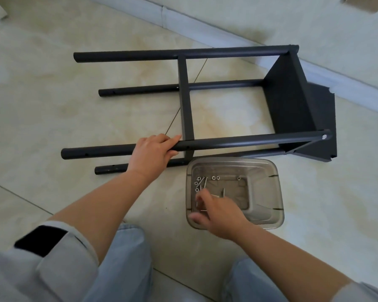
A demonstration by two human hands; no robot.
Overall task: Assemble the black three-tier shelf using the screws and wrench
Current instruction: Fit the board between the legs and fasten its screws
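Head view: left hand (151,151) curls its fingers round a black metal shelf tube (238,142); right hand (218,212), fingers loosely bent, reaches into the clear plastic tub (277,192) just below that tube, over silver screws (202,182).

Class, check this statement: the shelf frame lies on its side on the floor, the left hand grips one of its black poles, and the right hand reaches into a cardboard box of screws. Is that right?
One detail is wrong. The head view shows the right hand reaching into a clear plastic container of screws, not a cardboard box. The rest stands: the shelf frame lies on its side and the left hand grips a black pole.
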